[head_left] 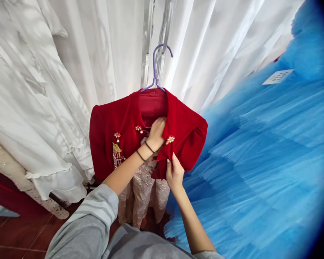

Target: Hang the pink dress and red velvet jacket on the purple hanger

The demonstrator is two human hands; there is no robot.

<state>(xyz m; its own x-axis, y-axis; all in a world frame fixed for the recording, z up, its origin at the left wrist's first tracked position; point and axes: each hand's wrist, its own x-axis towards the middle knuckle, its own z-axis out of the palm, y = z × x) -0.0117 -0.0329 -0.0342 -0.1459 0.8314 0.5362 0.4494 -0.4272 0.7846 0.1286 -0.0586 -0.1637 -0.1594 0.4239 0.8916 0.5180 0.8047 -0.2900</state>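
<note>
Two hands (pixel 166 153) grip one red jacket (pixel 124 126) on one hanger (pixel 158 68).

You see the purple hanger (pixel 158 68) carrying the red jacket (pixel 118 133) above the reddish tiled floor (pixel 18 233), where white hems (pixel 54 187) trail.

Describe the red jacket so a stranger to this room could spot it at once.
Between the white gowns on one side and the blue tulle skirt on the other hangs a purple hanger. On it is the red jacket, short, velvety, with gold and pearl ornaments on its front. Both hands grip its front edges, left hand above right hand; it is the only red garment hanging there.
</note>
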